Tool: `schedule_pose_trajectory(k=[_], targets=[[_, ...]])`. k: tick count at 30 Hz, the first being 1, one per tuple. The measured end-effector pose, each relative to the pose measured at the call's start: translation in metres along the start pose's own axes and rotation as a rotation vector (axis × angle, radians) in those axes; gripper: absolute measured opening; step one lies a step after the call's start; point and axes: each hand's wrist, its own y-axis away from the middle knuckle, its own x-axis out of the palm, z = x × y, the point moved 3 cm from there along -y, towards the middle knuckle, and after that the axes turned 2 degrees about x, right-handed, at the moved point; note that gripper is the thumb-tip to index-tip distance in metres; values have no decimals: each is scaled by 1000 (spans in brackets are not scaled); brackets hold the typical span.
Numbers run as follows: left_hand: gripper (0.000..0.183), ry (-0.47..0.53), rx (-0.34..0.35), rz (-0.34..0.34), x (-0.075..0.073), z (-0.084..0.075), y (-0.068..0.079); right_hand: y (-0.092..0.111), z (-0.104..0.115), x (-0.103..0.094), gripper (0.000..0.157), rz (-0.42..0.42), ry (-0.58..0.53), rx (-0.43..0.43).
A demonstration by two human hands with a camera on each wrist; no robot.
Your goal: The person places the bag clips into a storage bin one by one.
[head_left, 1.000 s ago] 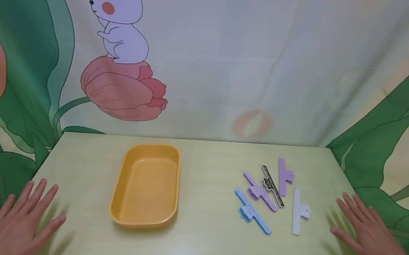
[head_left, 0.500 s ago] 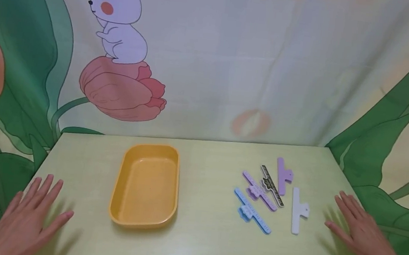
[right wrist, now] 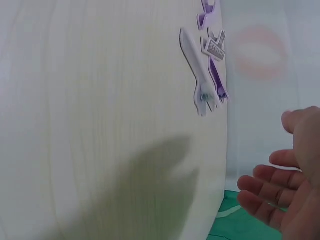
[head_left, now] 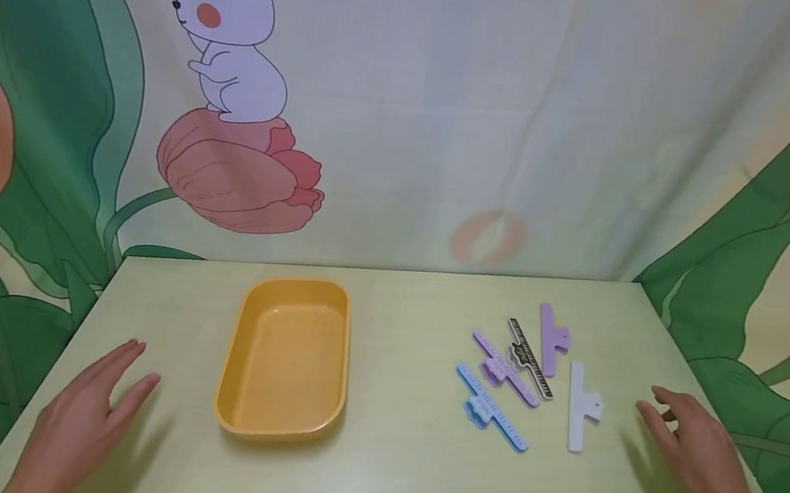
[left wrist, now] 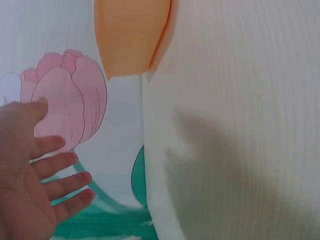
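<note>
My left hand (head_left: pixel 79 418) hovers over the table's left side, left of a yellow-orange plastic tray (head_left: pixel 224 389); its fingers are fairly straight and hold nothing. On the far right, my right hand (head_left: pixel 705 464) hangs above the table with loosely bent fingers and nothing in them. Nearest to it lies a white clip (head_left: pixel 576 410). Beyond that are a plain purple clip (head_left: pixel 547 343), a black ruler-marked clip (head_left: pixel 531 361), a lilac ruler clip (head_left: pixel 514 380) and a blue ruler clip (head_left: pixel 502 425). In the right wrist view the white clip (right wrist: pixel 192 57) shows edge-on.
The pale wood-grain table (head_left: pixel 386 470) ends at a hanging cloth (head_left: pixel 408 119) printed with a rabbit, tulips and leaves. The tray has low walls and rounded corners. Both hands cast shadows on the tabletop.
My left hand has moved right and turned partly onto its side. The right hand's fingers have gone from straight to loosely bent. Clips and tray stay in place.
</note>
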Motion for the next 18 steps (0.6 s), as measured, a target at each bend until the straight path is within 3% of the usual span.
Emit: schedule_pose_trajectory(k=[5,11,18], targets=[[55,98,-100,-5,10,-14,-9,-2,-1,7,49,32,-58,92],[44,257,-182,-58,23,-26,-15,-1,-4,15,56,111,-137,201],[52,406,-322,14,35,-28,-24,-2,-4,22,66,201,-192,342]])
